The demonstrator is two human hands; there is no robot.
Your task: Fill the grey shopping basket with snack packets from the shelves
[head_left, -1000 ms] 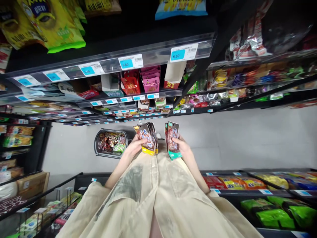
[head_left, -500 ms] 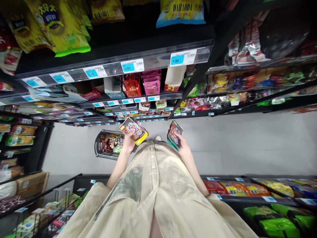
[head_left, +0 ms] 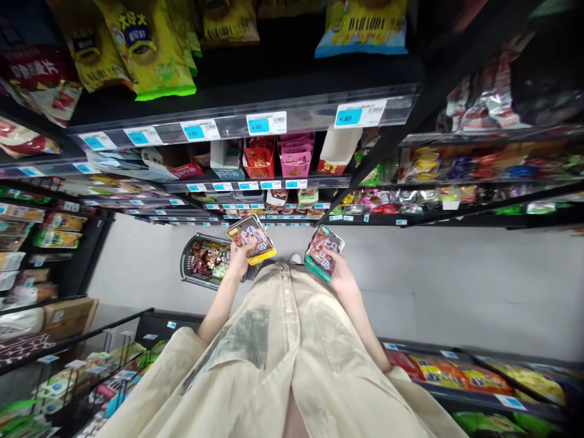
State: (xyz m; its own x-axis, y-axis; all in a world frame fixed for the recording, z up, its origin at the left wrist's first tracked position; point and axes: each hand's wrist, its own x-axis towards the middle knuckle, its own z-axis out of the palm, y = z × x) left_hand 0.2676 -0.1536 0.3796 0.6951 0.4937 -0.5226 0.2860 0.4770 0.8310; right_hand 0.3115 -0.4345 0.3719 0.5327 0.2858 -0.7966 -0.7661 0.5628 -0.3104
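Gripping yellow-edged packets (head_left: 252,238), left hand (head_left: 239,260); right hand (head_left: 340,277) clasps green-edged packets (head_left: 323,253); basket (head_left: 189,267) partly hidden behind.

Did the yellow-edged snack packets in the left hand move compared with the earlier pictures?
Yes. The yellow-edged snack packets tipped flatter and shifted left toward the shopping basket.

We see the left hand (head_left: 239,260) gripping a stack of yellow-edged snack packets (head_left: 252,238), tilted flat. The right hand (head_left: 340,275) grips a stack of green-edged snack packets (head_left: 323,252), likewise tilted. A shopping basket (head_left: 191,280) holding packets stands on the grey floor (head_left: 456,286) just beside the left hand. Shelves with blue price tags (head_left: 266,124) rise ahead.
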